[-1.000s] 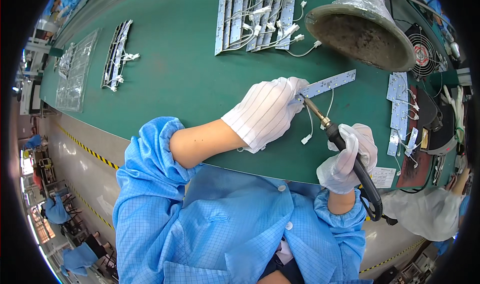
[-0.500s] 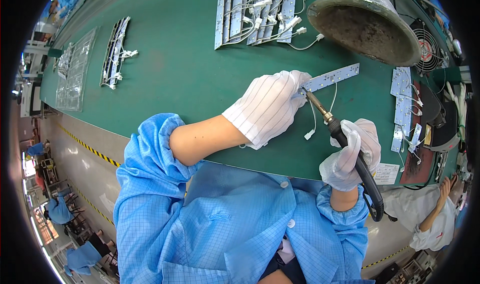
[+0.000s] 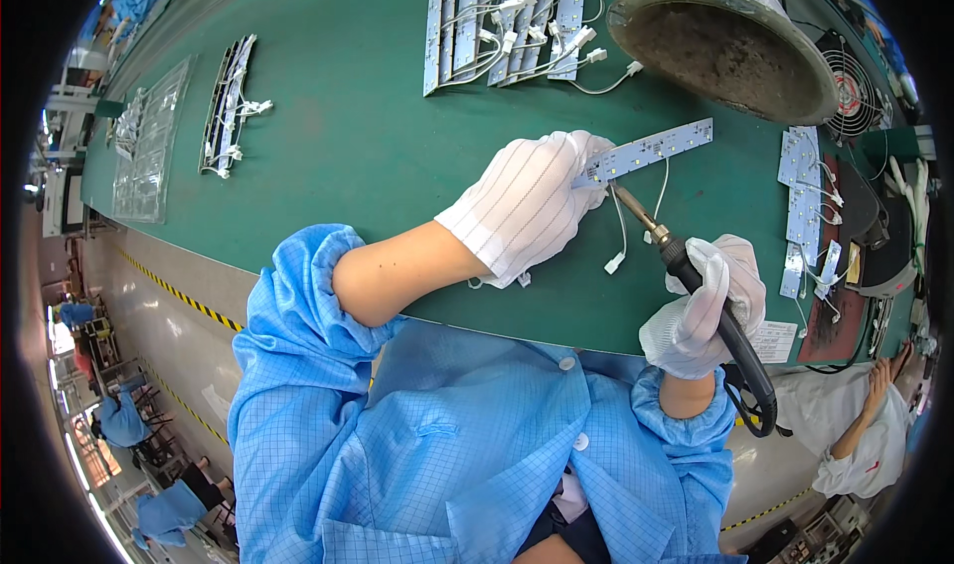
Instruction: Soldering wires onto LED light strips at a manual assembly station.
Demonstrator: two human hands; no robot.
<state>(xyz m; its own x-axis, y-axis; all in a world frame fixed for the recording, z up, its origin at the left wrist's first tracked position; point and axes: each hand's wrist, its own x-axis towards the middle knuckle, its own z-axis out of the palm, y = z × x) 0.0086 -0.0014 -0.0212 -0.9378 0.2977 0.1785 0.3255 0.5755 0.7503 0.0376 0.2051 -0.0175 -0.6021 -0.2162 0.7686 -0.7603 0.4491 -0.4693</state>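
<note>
My left hand (image 3: 532, 201), in a white striped glove, is closed on the near end of a narrow LED circuit board (image 3: 651, 152). The board slants up to the right over the green table. Thin white wires (image 3: 624, 226) hang from it, one ending in a small white connector (image 3: 615, 263). My right hand (image 3: 708, 301), also gloved, grips a soldering iron (image 3: 730, 335) by its black handle. The iron's tip points up-left and sits close to the board's lower edge beside my left fingers; whether it touches cannot be made out.
Several wired LED boards (image 3: 507, 27) lie at the table's far side, next to a metal fume hood (image 3: 720, 52). More boards (image 3: 801, 201) lie at right by a fan (image 3: 848, 92). At left are a strip bundle (image 3: 229, 107) and a clear plastic tray (image 3: 154, 142). A person's arm (image 3: 860, 420) shows at lower right.
The soldering iron and my right hand have shifted slightly right and down, drawing the tip back from the board's face. My left hand and the board have moved a little up and left.
</note>
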